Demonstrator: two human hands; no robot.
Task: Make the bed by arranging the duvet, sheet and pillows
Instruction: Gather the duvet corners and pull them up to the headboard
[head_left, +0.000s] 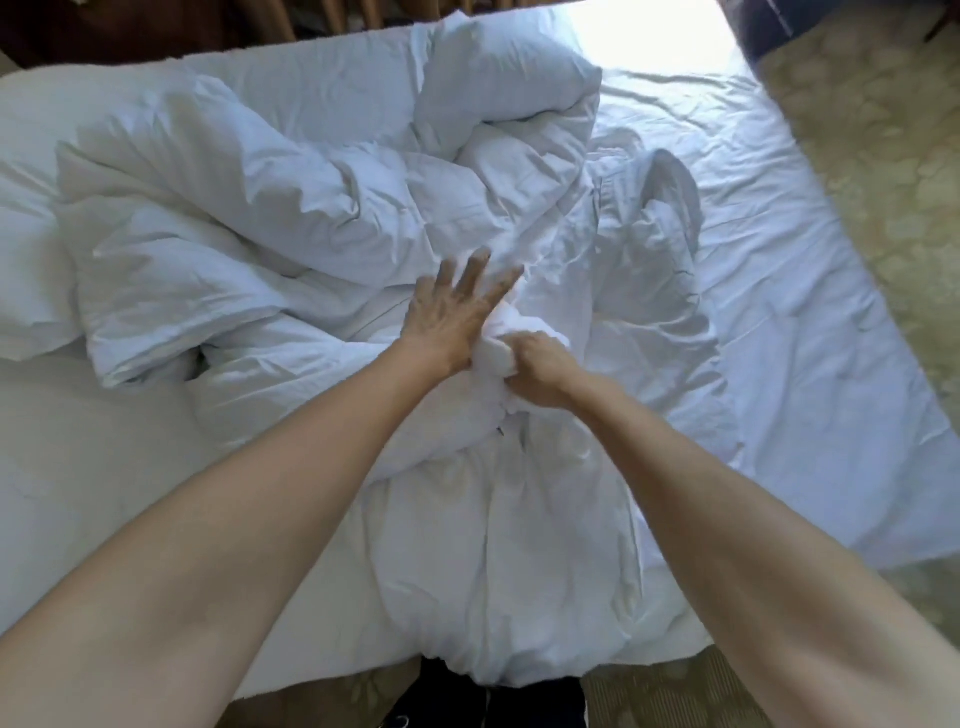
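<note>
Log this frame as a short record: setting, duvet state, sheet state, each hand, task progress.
setting: bed seen from its foot
duvet: duvet crumpled in a heap mid-bed
sheet: sheet wrinkled, bare on the right
left hand: left hand fingers spread, pressing on the duvet
right hand: right hand grip on a bunched fold of the duvet
progress: duvet not yet spread

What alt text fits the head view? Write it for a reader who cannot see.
Two bare arms reach over a bed: the right hand grips a bunch of crumpled white duvet, and the left hand lies on it with fingers spread. A wrinkled sheet shows to the right.
</note>
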